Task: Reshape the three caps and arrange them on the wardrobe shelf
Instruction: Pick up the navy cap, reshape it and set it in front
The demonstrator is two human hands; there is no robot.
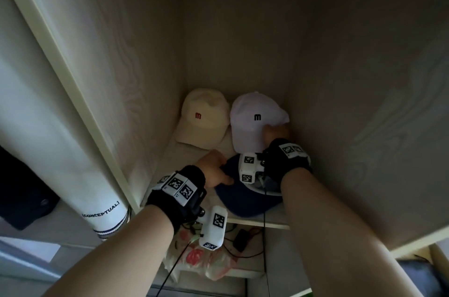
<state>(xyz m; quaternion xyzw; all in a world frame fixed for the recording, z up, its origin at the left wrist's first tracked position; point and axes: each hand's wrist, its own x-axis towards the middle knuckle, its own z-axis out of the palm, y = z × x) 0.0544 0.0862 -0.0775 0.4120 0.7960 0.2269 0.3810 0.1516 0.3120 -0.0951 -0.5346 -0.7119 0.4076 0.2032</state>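
Three caps lie on the wardrobe shelf (192, 151). A cream cap (202, 118) with a red letter sits at the back left, upright and rounded. Beside it on the right is a white cap (252, 119) with a black letter. My right hand (275, 132) rests against the white cap's right lower side, fingers pressed into the fabric. A navy cap (245, 199) lies at the shelf's front edge. My left hand (215, 171) grips the navy cap's left edge. Both wrists wear black bands with white marker blocks.
The wardrobe's side panels close in on left and right, and the back wall stands right behind the caps. A white garment (102, 214) with printed text hangs at the left. Below the shelf lie a plastic bag (206, 260) and cables.
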